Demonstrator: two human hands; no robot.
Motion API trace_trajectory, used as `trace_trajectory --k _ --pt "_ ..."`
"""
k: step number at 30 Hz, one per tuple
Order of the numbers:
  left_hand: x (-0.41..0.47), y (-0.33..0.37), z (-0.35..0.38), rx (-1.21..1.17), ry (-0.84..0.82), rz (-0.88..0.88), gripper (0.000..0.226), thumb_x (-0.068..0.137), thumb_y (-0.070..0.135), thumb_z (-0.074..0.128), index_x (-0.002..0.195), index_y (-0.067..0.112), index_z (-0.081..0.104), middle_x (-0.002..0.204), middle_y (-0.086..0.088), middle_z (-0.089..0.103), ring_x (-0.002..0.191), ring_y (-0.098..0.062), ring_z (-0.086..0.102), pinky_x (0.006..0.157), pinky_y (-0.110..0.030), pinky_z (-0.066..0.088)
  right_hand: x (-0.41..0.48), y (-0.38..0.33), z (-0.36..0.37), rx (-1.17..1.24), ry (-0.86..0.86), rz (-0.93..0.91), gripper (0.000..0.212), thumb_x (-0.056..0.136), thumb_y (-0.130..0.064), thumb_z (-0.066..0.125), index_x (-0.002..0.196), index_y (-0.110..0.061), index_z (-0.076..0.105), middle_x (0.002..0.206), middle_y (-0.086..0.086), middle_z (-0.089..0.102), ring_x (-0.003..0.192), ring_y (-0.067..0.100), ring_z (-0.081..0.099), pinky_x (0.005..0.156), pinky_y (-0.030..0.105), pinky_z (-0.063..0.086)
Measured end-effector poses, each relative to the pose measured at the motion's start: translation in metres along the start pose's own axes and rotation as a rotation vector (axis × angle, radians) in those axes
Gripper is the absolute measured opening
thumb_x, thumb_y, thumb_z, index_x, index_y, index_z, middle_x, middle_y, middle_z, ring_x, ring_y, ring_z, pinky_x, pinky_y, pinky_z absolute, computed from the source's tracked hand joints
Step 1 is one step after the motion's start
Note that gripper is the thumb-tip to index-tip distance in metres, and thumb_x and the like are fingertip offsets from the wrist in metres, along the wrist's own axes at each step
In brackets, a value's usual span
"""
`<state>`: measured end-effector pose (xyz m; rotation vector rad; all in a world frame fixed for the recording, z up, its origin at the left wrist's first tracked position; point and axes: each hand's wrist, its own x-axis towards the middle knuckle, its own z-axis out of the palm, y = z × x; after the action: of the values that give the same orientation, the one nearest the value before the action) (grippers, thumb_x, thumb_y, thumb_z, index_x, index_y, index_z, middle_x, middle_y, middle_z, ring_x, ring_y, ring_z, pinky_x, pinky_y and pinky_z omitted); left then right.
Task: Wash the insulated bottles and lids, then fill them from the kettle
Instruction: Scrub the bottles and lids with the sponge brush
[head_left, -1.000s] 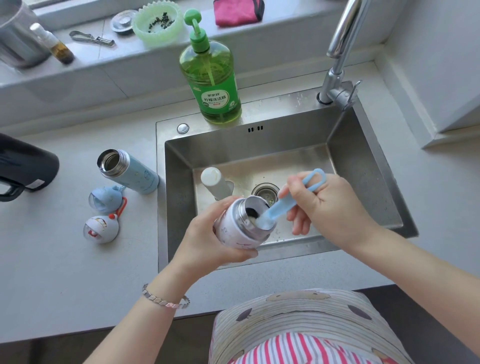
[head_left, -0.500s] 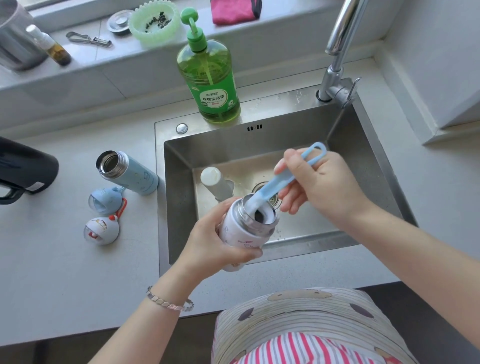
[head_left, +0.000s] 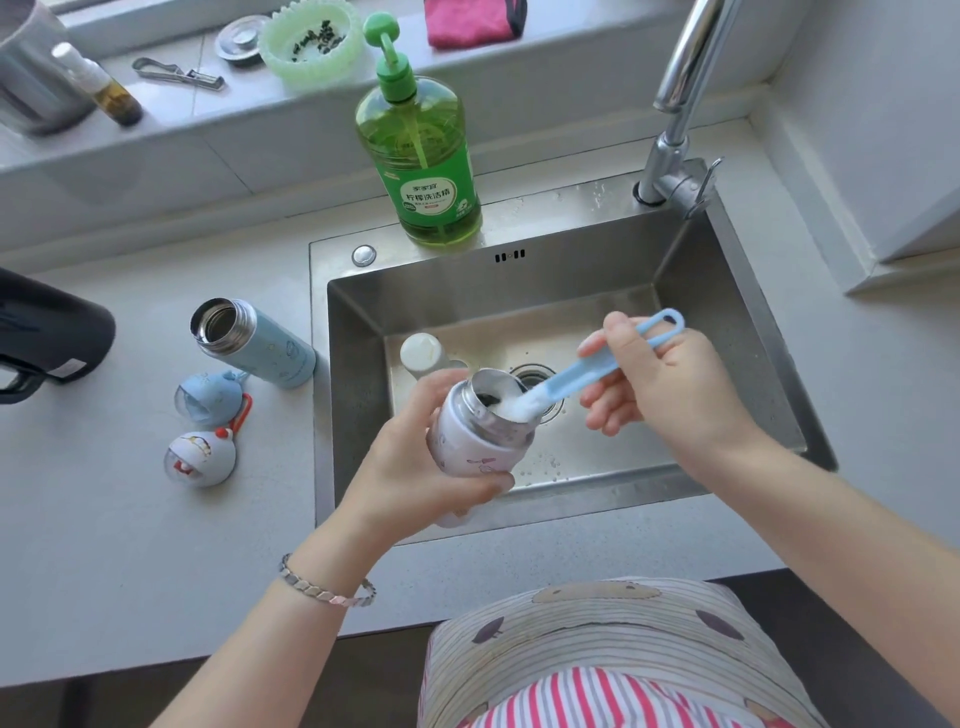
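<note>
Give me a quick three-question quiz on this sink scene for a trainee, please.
1. True or false: the blue bottle sits uncapped on the counter, left of the sink.
2. What does the right hand hold? A sponge; B brush; C soap pump.
3. Which colour bottle does the left hand grip?
Key: 1 true; 2 B; 3 the white bottle.
</note>
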<state>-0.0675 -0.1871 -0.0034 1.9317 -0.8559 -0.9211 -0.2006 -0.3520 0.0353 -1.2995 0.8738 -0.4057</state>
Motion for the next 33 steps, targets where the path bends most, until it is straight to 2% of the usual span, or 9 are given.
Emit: trace_trajectory --k 3,7,10,13,17,21,24,30,33 --pt "-0.002 -0.007 -0.004 0.147 -0.002 0.016 0.09 0.056 0.022 0.087 0.113 0.065 0.031 0.101 0.021 0.061 0.084 -0.008 0.064 0.073 -0.022 0.054 0.0 -0.008 -0.016 -0.005 0.101 -0.051 0.036 0.098 -0.023 0.041 0.072 -0.009 0.06 0.043 0.005 0.058 0.033 0.013 0.054 0.035 0.017 0.041" --pt "-0.007 -0.021 -0.013 0.236 0.014 -0.018 0.074 0.055 0.028 0.086 0.096 0.067 0.039 0.096 0.021 0.062 0.078 -0.002 0.061 0.065 -0.022 0.05 0.011 -0.016 -0.048 -0.036 0.287 -0.088 0.036 0.099 -0.027 0.039 0.074 -0.013 0.059 0.043 -0.001 0.059 0.033 0.007 0.053 0.036 0.015 0.04" --pt "-0.006 -0.031 -0.021 0.132 0.044 -0.125 0.053 0.046 0.041 0.084 0.079 0.051 0.044 0.076 0.019 0.065 0.061 -0.005 0.058 0.057 -0.023 0.05 0.011 -0.007 -0.05 -0.054 0.285 -0.035 0.035 0.099 -0.027 0.039 0.074 -0.012 0.059 0.044 0.0 0.059 0.033 0.008 0.053 0.036 0.015 0.041" --pt "-0.002 -0.041 -0.025 0.021 0.142 -0.137 0.051 0.039 0.046 0.08 0.066 0.027 0.041 0.061 0.012 0.055 0.057 -0.009 0.047 0.054 -0.024 0.042 0.009 0.002 -0.038 -0.057 0.254 0.007 0.034 0.099 -0.024 0.04 0.074 -0.011 0.059 0.044 0.002 0.059 0.033 0.009 0.053 0.036 0.016 0.043" --pt "0.006 -0.051 -0.028 -0.03 0.195 -0.147 0.051 0.04 0.045 0.081 0.059 0.022 0.039 0.057 0.014 0.052 0.055 -0.006 0.043 0.053 -0.019 0.038 0.015 0.008 -0.025 -0.07 0.231 0.02 0.033 0.098 -0.023 0.041 0.075 -0.009 0.06 0.045 0.003 0.06 0.034 0.01 0.054 0.036 0.016 0.043" --pt "0.019 -0.078 -0.03 0.092 0.202 -0.19 0.049 0.056 0.026 0.089 0.061 0.014 0.041 0.061 0.007 0.047 0.058 -0.011 0.04 0.056 -0.025 0.034 0.028 0.015 -0.015 -0.112 0.225 0.046 0.032 0.098 -0.023 0.041 0.076 -0.009 0.059 0.047 0.004 0.059 0.035 0.01 0.055 0.038 0.017 0.046" --pt "0.031 -0.103 -0.029 0.231 0.2 -0.212 0.041 0.062 0.021 0.085 0.063 0.011 0.045 0.069 0.004 0.048 0.063 -0.009 0.043 0.057 -0.014 0.034 0.038 0.023 -0.008 -0.143 0.236 0.089 0.031 0.098 -0.022 0.04 0.076 -0.01 0.059 0.057 0.015 0.058 0.035 0.01 0.055 0.038 0.017 0.047" --pt "0.069 -0.157 -0.014 0.274 0.161 -0.343 0.029 0.064 0.013 0.078 0.06 0.01 0.049 0.082 -0.004 0.052 0.074 -0.017 0.047 0.061 -0.007 0.033 0.057 0.044 0.003 -0.187 0.262 0.19 0.028 0.098 -0.021 0.042 0.079 -0.009 0.06 0.059 0.013 0.059 0.038 0.011 0.058 0.04 0.018 0.048" --pt "0.089 -0.183 -0.009 0.273 0.148 -0.403 0.023 0.064 0.013 0.076 0.066 0.004 0.055 0.09 -0.005 0.054 0.08 -0.018 0.049 0.062 -0.014 0.032 0.066 0.052 0.008 -0.193 0.279 0.231 0.027 0.098 -0.02 0.043 0.08 -0.008 0.06 0.057 0.011 0.059 0.038 0.011 0.058 0.04 0.018 0.047"
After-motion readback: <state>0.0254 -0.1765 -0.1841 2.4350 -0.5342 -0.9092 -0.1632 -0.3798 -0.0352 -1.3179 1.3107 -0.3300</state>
